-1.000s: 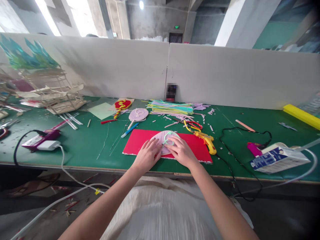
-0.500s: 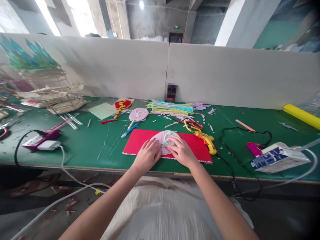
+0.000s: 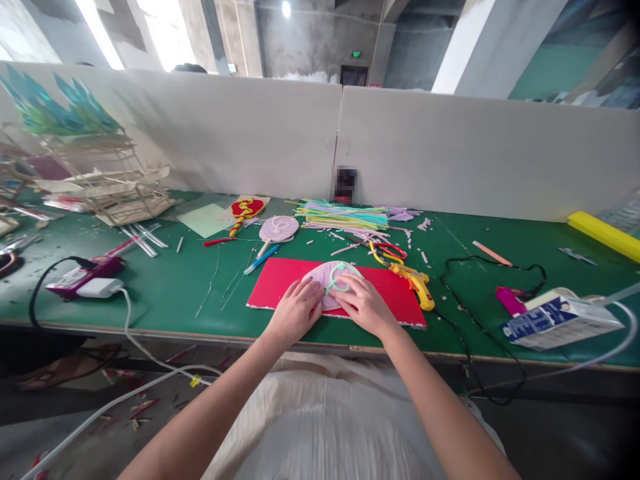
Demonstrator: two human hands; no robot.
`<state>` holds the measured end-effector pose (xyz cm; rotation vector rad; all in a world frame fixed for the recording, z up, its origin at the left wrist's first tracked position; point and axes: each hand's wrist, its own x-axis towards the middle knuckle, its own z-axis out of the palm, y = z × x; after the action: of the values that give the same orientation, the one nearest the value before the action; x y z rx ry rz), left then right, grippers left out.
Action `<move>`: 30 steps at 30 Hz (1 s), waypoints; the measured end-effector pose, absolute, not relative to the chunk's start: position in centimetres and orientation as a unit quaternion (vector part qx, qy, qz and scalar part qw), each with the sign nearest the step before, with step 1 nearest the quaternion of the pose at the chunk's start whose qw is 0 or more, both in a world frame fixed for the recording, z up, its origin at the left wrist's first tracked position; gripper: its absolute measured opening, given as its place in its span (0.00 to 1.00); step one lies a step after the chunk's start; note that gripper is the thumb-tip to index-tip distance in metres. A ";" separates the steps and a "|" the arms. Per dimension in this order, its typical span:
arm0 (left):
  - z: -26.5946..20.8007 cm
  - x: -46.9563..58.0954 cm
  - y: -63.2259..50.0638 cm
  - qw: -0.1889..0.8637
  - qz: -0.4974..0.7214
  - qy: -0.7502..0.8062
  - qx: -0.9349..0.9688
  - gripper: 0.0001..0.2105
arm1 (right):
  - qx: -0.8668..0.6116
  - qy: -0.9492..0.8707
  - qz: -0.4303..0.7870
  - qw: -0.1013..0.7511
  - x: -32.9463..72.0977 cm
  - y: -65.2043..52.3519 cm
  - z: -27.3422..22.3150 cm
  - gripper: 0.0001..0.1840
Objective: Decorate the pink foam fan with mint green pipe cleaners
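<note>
A rounded lilac panel (image 3: 326, 272), its surface lined as if covered with pipe cleaners, lies on a red board (image 3: 280, 273). Over it curls a mint-green pipe cleaner (image 3: 342, 266) in a loop. My left hand (image 3: 298, 308) holds the panel's left side, fingers bent over it and thumb near the front edge. On the right side, my right hand (image 3: 364, 303) has its fingertips closed at the green loop, pressing it against the panel. The fingers partly cover the panel's lower part and the loop's end.
Behind the board lie a bundle of pastel pipe cleaners (image 3: 345, 216), red-handled scissors (image 3: 393, 251), a blue pen (image 3: 262, 259), a lilac fan-shaped piece (image 3: 279, 229) and a red-yellow one (image 3: 247, 208). A yellow glue gun (image 3: 417, 283) overlaps the board's right side. Its black cord (image 3: 465, 313) runs right, near a carton (image 3: 560, 320).
The view has shifted very slightly. My right fingertips have shifted a little at the green loop, and more of the loop shows. The panel stays put.
</note>
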<state>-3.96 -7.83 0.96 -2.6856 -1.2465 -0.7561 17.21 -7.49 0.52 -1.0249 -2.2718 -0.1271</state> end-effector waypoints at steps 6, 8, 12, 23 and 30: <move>0.9 -4.0 -7.8 0.042 -0.247 -0.407 -0.879 0.15 | -0.389 -0.864 -0.050 0.316 17.1 -7.5 0.5 0.14; 0.9 -4.0 -7.8 0.041 -0.246 -0.407 -0.879 0.15 | -0.387 -0.863 -0.050 0.320 17.2 -7.5 0.5 0.14; 0.9 -4.0 -7.8 0.041 -0.247 -0.407 -0.879 0.15 | -0.384 -0.864 -0.051 0.323 17.2 -7.4 0.6 0.13; 0.7 -4.0 -7.7 0.043 -0.252 -0.403 -0.879 0.15 | -0.384 -0.863 -0.056 0.323 17.1 -7.5 0.6 0.13; 0.8 -4.0 -7.7 0.043 -0.247 -0.405 -0.879 0.15 | -0.385 -0.863 -0.055 0.322 17.2 -7.5 0.5 0.14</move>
<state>-3.97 -7.68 0.76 -2.6898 -1.2382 -0.7546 17.17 -7.50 0.52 -1.0103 -2.2662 -0.1448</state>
